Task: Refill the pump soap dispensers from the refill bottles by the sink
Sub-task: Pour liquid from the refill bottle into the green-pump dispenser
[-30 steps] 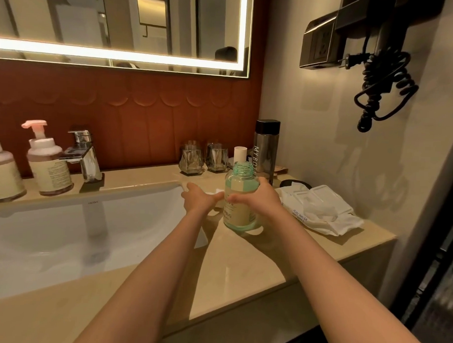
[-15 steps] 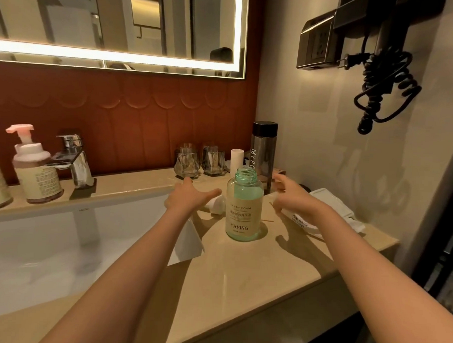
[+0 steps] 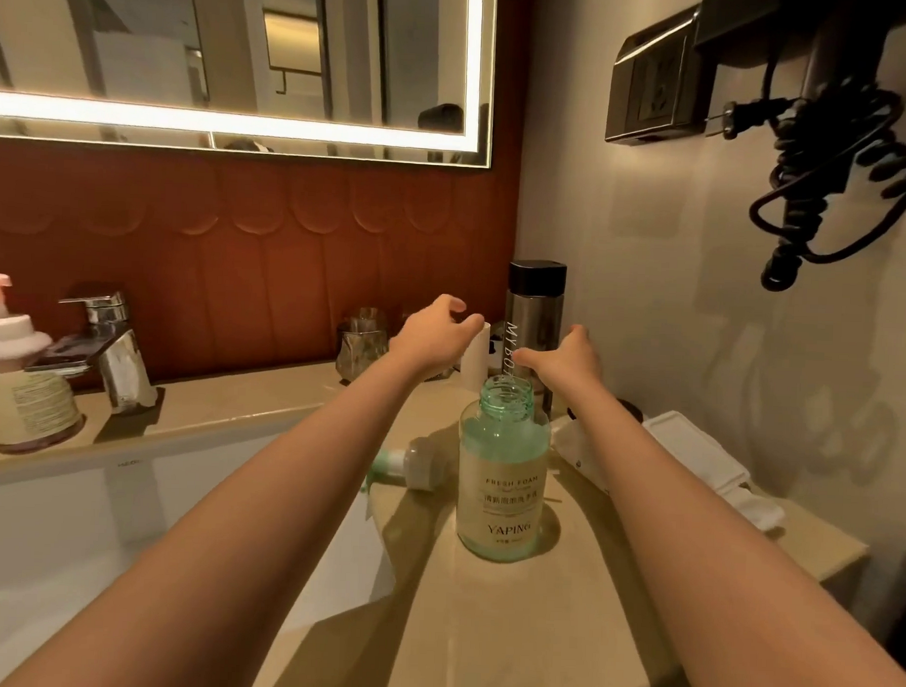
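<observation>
As you are reaching past the open dispenser bottle (image 3: 502,478), both hands are working at the back of the counter (image 3: 559,629), not on the bottle itself.

Left hand (image 3: 430,337): fingers are curling loosely in an open C and holding nothing. It is hovering just beside the top of a small white tube (image 3: 473,362); contact is not readable.

Right hand (image 3: 563,357): fingers are stretching forward, thumb out to the left, closing on the tall dark bottle (image 3: 535,315) with the black cap. Whether it is touching yet I cannot tell.

The dispenser bottle is standing upright and uncapped nearer the counter's front. Its pump head (image 3: 418,465) is lying on its side just to the left, by the sink (image 3: 126,511) edge.

Reading: the opening step is looking finished, and you are probably going for the refill source. Nothing is being poured yet.

Against a second ago: your right hand was wrapping the dispenser bottle, with the left sitting beside it. Half a second ago both were coming off it, spread to either side. Now both are lying beyond its neck, clear of it, while the bottle is staying put. The pink-pump dispenser (image 3: 23,379) by the faucet (image 3: 106,346) is standing untouched.
</observation>
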A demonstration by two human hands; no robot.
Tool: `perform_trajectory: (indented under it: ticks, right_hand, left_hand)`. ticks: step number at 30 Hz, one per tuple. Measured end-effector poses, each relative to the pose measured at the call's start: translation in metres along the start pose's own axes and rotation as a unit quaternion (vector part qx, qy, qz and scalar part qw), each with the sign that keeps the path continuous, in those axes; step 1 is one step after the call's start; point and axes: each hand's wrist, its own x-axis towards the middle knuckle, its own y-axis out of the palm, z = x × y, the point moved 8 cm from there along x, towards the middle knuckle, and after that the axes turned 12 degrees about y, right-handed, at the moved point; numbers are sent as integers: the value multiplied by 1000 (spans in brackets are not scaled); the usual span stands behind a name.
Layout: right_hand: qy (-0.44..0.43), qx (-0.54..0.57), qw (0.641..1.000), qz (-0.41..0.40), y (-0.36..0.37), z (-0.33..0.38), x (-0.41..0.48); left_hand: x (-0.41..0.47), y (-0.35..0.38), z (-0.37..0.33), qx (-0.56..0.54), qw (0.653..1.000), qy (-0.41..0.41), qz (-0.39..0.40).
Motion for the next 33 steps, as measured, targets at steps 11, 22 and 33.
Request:
perform_trajectory:
  ticks: [11,22,33]
  right_hand:
    - [2,4,998,-55,16,1,29]
    - [-9,15,994,-109,-1,2,8]
    - [-42,41,993,-106,-31,25,-41]
  left_hand:
    - [35,56,-19,-159,985,3,60]
    - [-14,32,-31,-300,934,-56,184]
    - [-115,15,24,41,899,-130,417]
